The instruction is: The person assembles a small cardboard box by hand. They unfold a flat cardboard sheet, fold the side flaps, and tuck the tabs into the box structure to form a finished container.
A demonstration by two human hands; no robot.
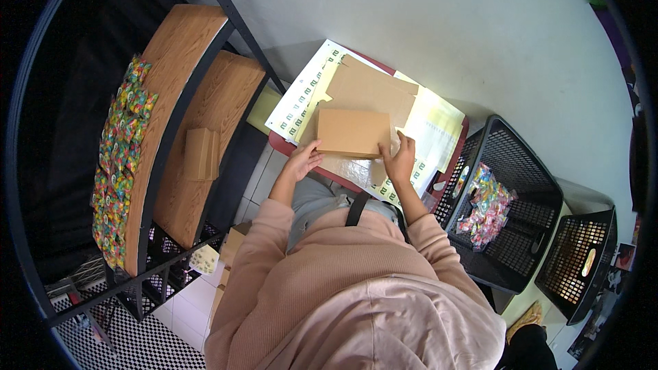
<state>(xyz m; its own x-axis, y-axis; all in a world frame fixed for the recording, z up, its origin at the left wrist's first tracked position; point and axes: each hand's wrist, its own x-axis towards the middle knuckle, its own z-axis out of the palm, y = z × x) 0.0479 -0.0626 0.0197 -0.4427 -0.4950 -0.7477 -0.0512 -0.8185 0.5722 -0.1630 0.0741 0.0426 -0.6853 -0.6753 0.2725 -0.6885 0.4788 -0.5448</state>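
A closed brown cardboard box (353,130) is in front of me at the small table, between my two hands. My left hand (303,162) grips its near left corner, the fingers reaching along the lower edge. At the near right corner, my right hand (399,157) holds the box with the thumb against its side and the index finger raised. Behind the box lies a flat piece of brown cardboard (370,89), partly covered by it. White and yellow printed sheets (432,127) spread beneath on the red-edged table (281,145).
Wooden shelves (185,34) stand on the left, bearing a row of colourful candy packets (123,171) and a small brown box (201,154). To the right, a black crate (524,185) contains candy packets (488,209). Beside it is a smaller black basket (576,260).
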